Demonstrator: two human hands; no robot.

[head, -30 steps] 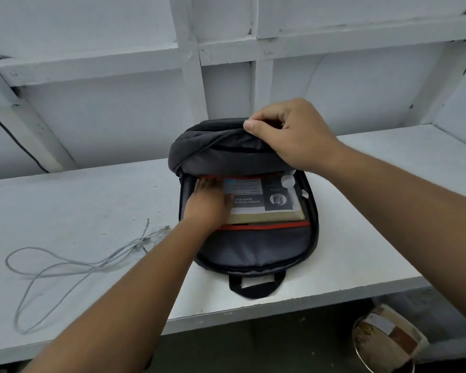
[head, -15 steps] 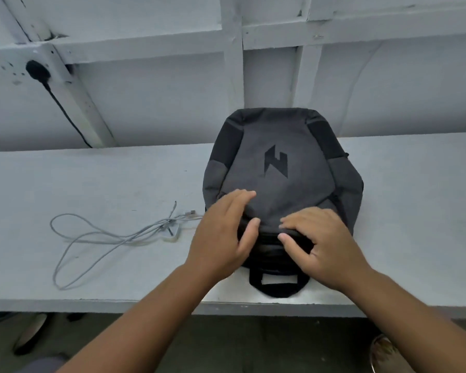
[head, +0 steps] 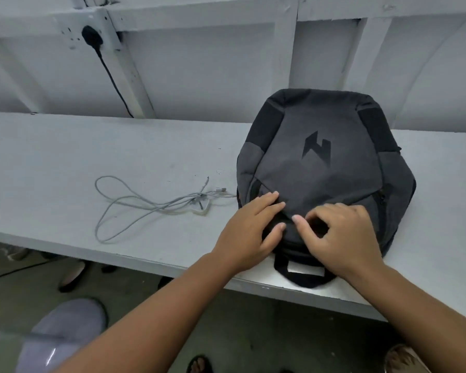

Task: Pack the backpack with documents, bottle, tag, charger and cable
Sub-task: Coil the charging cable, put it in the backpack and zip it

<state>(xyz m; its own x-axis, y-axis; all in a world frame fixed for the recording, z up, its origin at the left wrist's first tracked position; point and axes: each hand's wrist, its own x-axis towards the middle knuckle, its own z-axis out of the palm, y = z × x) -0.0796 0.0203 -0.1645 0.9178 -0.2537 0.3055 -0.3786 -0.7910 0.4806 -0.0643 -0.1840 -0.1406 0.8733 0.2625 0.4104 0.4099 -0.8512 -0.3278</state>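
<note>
Backpack [head: 318, 162] lies flat on the surface [head: 65, 157], flap down, logo up; contents hidden. Left hand [head: 248, 232]: grip open, flat fingers press the near edge. Right hand [head: 345, 238]: fingers curled at the zip line, cannot tell if its grip holds sth. Cable [head: 124, 200] & charger [head: 203, 209] lie outside, just left of backpack, so I judge packing not finished

white shelf [head: 119, 146], white panelled wall [head: 199, 63], grey floor [head: 253, 332]
</note>
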